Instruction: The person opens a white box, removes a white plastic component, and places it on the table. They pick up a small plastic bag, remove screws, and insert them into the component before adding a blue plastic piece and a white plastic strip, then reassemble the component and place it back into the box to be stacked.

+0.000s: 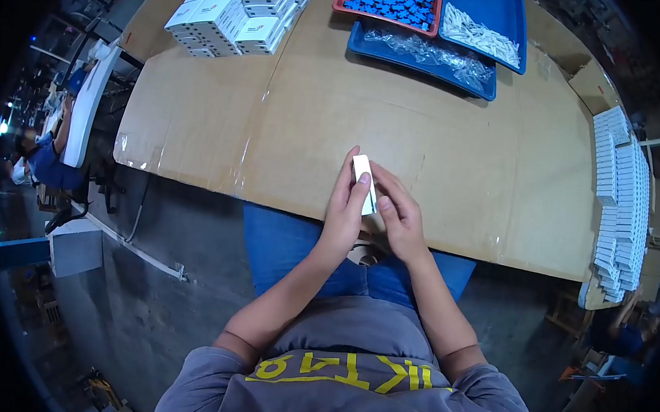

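Observation:
Between my two hands, at the near edge of the cardboard-covered table (311, 131), is a small white box (362, 168). My left hand (346, 203) is closed on its left side, with the thumb lying over its face. Around the right side and lower end curls my right hand (401, 213), its thumb near the box's lower corner. The box points away from me, and a dark line shows along its lower right edge. The fingers partly hide its sides.
Stacked white boxes (219, 17) stand at the back left. A red tray (436, 19) of blue pieces, a blue tray (522, 38) of white pieces and a blue tray (424, 69) of clear bags sit at the back. More boxes (625, 197) line the right; a person (48, 160) sits far left.

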Demonstrator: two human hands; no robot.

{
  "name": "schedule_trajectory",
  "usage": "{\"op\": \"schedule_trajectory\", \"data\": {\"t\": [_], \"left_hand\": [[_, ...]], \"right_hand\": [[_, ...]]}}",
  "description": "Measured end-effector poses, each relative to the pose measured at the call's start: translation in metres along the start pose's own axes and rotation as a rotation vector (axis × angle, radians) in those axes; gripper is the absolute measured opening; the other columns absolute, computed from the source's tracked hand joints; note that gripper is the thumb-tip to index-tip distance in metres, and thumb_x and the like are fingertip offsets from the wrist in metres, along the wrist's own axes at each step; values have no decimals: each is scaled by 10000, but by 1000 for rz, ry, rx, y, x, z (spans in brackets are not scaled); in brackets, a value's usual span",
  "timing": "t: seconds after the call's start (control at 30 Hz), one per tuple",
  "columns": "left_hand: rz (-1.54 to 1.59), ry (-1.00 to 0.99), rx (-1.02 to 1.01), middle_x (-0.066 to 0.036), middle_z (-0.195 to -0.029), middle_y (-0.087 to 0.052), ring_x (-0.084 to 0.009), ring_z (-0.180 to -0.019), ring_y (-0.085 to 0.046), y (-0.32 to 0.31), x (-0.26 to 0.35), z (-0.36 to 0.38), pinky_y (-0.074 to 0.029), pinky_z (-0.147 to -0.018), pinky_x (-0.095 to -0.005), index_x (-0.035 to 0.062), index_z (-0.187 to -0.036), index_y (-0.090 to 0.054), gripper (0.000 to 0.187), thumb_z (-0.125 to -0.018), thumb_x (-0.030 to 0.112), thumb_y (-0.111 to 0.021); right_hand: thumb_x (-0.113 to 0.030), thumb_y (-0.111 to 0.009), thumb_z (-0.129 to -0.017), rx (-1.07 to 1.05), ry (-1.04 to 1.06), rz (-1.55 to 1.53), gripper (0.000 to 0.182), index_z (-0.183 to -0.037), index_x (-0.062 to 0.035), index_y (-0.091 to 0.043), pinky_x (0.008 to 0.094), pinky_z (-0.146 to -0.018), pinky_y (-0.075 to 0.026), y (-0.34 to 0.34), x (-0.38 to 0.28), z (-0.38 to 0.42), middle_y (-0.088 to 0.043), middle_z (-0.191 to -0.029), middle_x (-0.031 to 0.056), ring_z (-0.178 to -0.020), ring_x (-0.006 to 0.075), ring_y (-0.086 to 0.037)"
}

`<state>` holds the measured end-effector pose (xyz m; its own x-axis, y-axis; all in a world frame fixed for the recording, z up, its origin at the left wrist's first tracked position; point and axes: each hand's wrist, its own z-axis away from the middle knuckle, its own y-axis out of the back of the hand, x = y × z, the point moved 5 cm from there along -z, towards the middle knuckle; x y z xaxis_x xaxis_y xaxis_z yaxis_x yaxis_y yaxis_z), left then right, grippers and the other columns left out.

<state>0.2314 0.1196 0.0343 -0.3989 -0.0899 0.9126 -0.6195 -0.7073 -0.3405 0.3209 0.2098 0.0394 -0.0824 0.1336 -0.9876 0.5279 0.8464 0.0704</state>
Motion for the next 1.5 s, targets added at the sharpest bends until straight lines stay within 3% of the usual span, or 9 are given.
{"op": "schedule_trajectory", "data": {"t": [0.17,0.27,0.43,0.53,0.77,1.13,1.5], "left_hand": [[8,-8,-24,-116,-1519,-453,-174,-1350,-459,1,7,0,-355,-1147,-311,58,-1641,-294,566,-1110,192,-439],[32,-16,-34,-117,-1539,-433,-172,-1352,-453,6,4,-1,-355,-1144,-311,60,-1642,-288,563,-1108,172,-426],[-13,-84,2,-104,-1500,-448,-156,-1293,-466,7,5,-2,-371,-1109,-294,54,-1642,-281,544,-1136,217,-398],[46,7,-9,-101,-1488,-456,-148,-1272,-467,4,12,3,-372,-1101,-285,31,-1637,-276,548,-1152,261,-383],[-49,-174,-40,-118,-1522,-452,-153,-1295,-468,11,3,2,-358,-1125,-288,-10,-1617,-292,546,-1156,270,-375],[-50,-270,-48,-124,-1519,-448,-167,-1319,-458,12,1,9,-354,-1131,-297,-20,-1598,-314,526,-1150,251,-365],[-82,-312,-32,-98,-1386,-505,-149,-1163,-498,6,11,13,-410,-1036,-281,-15,-1568,-347,498,-1141,239,-365]], "right_hand": [[-146,-666,-1019,14,-90,-79,500,-1484,-2,-554,388,-1177,-407,-7,-4,3,-512,-1571,191,-1432,302,-515],[-153,-690,-1006,16,-53,44,513,-1476,6,-559,398,-1173,-416,-10,-19,4,-506,-1572,205,-1438,309,-512],[-157,-667,-1017,30,-26,106,513,-1480,25,-542,395,-1162,-432,-18,-18,6,-512,-1552,240,-1436,342,-514],[-141,-636,-1029,20,36,193,500,-1481,44,-530,400,-1146,-450,-21,-19,7,-518,-1532,267,-1417,375,-528],[-96,-591,-1035,52,205,360,478,-1473,81,-516,429,-1084,-509,-27,-23,10,-539,-1483,310,-1335,430,-588],[-91,-580,-1020,52,318,445,483,-1460,100,-522,435,-1012,-559,-28,-28,11,-574,-1440,319,-1259,437,-643],[-92,-561,-1024,50,322,451,487,-1475,86,-513,439,-1014,-560,-26,-31,11,-576,-1443,310,-1264,437,-639]]}}
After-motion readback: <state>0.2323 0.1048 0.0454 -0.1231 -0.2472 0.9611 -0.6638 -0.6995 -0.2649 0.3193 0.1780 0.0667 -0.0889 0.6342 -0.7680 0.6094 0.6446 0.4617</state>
